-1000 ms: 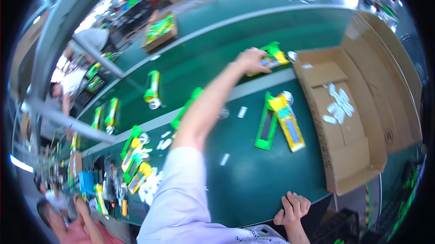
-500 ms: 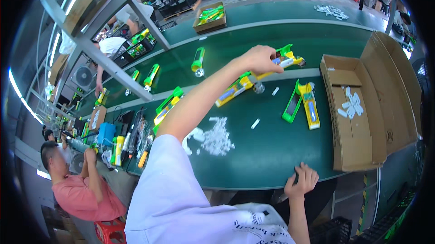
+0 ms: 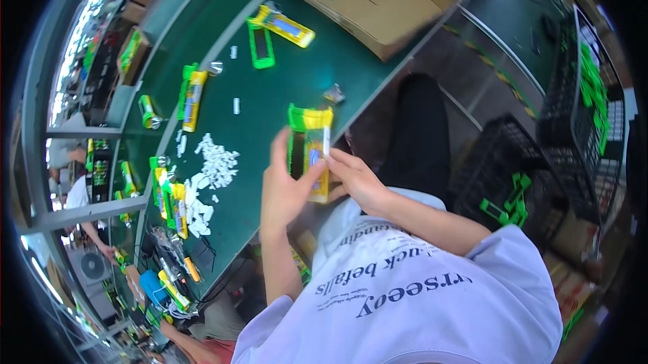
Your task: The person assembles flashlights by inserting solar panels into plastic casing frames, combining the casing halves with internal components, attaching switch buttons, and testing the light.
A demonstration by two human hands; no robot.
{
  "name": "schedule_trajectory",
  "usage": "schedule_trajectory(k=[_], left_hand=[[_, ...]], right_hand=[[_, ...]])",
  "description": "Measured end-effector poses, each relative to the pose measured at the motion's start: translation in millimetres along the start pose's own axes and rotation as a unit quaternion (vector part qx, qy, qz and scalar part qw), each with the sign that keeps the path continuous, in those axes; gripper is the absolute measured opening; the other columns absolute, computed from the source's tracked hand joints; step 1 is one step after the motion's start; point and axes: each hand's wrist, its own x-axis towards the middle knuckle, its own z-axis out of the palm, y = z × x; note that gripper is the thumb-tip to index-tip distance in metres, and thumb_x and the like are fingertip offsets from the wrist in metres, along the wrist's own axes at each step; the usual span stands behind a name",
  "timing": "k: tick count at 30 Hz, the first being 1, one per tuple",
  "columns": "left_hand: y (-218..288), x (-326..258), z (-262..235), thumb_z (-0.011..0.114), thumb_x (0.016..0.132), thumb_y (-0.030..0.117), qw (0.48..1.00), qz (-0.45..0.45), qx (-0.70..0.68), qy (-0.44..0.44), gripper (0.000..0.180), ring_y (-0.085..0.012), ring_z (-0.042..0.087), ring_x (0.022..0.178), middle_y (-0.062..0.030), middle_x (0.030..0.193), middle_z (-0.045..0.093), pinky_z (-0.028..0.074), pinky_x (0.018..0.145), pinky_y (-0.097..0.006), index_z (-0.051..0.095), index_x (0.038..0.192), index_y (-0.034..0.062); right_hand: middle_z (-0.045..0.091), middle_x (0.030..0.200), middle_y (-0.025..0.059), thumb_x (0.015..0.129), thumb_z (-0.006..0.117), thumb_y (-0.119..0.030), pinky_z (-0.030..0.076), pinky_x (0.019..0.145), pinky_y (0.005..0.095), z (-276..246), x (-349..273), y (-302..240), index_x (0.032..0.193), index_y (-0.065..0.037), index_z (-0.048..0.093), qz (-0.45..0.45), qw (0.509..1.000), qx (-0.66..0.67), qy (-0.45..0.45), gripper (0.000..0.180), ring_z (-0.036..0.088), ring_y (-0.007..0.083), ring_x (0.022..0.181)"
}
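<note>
An opened yellow-and-green flashlight body is held upright over the table's near edge, its inside with a circuit board and a blue-violet part showing. My left hand is closed round its left side, thumb across the lower front. From the right, my right hand grips its lower edge, some fingers hidden behind it. A silvery reflector is just beyond its top; whether it is joined to the body, I cannot tell. Farther off lies another opened flashlight with its green cover beside it.
A heap of small white plastic pieces lies on the green table. More flashlights stand farther left. A cardboard box occupies the far end. Black crates with green parts are at the right. A co-worker's arm shows lower left.
My left hand has drawn back from the table's far side with the flashlight body. My right hand has left the table edge and grips it too. The view has swung round to the right.
</note>
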Motion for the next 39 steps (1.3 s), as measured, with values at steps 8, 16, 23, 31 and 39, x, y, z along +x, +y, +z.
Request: schedule_trajectory(k=[8,16,23,31,39], left_hand=[[-22,-18,13,0.055,0.1,0.013,0.937,-0.146,-0.316,0.011,0.041,-0.0128,0.06,0.104,-0.0106,0.119,0.064,0.046,0.093,-0.027,0.048,0.138,-0.0017],[-15,-28,4,0.057,0.096,0.007,0.887,-0.161,-0.433,-0.028,0.048,-0.0203,0.066,0.101,-0.0164,0.116,0.065,0.055,0.088,-0.035,0.04,0.14,-0.0017],[-8,-31,5,0.067,0.089,0.004,0.907,-0.15,-0.393,-0.042,0.056,-0.0208,0.061,0.111,-0.0158,0.124,0.06,0.049,0.096,-0.032,0.042,0.138,-0.0052],[-9,-30,9,0.073,0.084,0.003,0.923,-0.138,-0.351,-0.079,0.058,-0.0166,0.059,0.108,-0.0123,0.122,0.06,0.048,0.093,-0.03,0.047,0.135,-0.0052],[1,-32,16,0.073,0.083,0.0,0.937,-0.098,-0.327,-0.074,0.055,-0.0184,0.059,0.107,-0.0134,0.122,0.059,0.049,0.092,-0.032,0.048,0.132,-0.0054]], right_hand=[[0.064,0.107,0.0047,0.105,0.043,-0.031,0.057,0.068,0.0291,-23,-7,-4,0.134,-0.006,0.052,-0.011,1.0,-0.011,0.018,0.039,0.064,0.0134,0.095],[0.064,0.111,0.0084,0.104,0.047,-0.031,0.056,0.076,0.0317,-34,-17,-5,0.132,-0.004,0.053,-0.019,1.0,-0.014,-0.014,0.039,0.065,0.016,0.098],[0.064,0.11,0.0064,0.097,0.061,-0.03,0.054,0.078,0.0308,-40,-12,-3,0.131,-0.001,0.052,-0.05,0.998,-0.026,-0.026,0.045,0.063,0.0143,0.097],[0.065,0.105,0.0058,0.097,0.062,-0.028,0.054,0.074,0.0287,-41,-12,-9,0.127,0.0,0.054,-0.068,0.996,-0.041,-0.037,0.043,0.064,0.0138,0.091],[0.066,0.097,0.0051,0.093,0.068,-0.022,0.051,0.067,0.0257,-36,-14,-13,0.126,0.001,0.054,-0.071,0.995,-0.069,0.0,0.043,0.062,0.0113,0.083]])
